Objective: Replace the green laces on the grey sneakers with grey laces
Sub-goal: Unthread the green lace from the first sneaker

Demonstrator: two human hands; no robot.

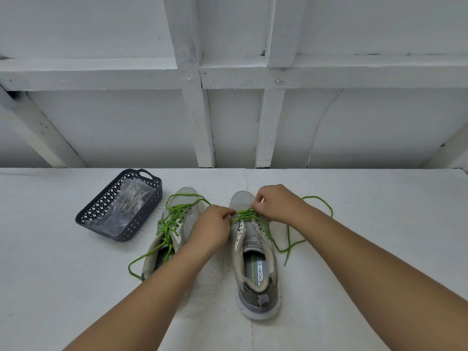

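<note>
Sneakers, right sneaker (255, 252) beside left sneaker (174, 224) on the white table (354, 224), lie lengthwise with toes pointing away, while left hand (215, 228) and right hand (277, 202) pinch the right one's green lace (247, 214).

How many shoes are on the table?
2. The left shoe lies beside the basket, partly under the left forearm. The right shoe lies next to it, both hands picking at its green lace.

The person's left hand (215, 228) and right hand (276, 202) are bare — forearms uncovered, no sleeves, rings or watch showing.
</note>
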